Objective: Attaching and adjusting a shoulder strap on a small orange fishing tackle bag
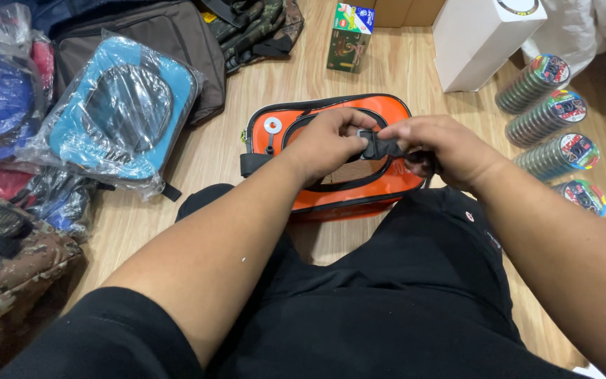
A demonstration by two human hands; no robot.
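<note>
- The left hand (327,140) reached forward from a bare forearm, fingers curled shut, pinching one end of a black strap buckle (376,146).
- The right hand (443,149) came in from the right, knuckles up, fingers closed on the other end of the same buckle; its fingertips were tucked under and hard to make out.
- How the buckle's two halves met was hidden between the hands.
- The orange bag (338,158) with black trim lay on the wooden floor (282,77), just beyond the person's knees and directly under both hands.
- Its near edge was cut off by the black trousers (401,281).
- Stacked round spools (552,116) lay near the floor's right edge.
</note>
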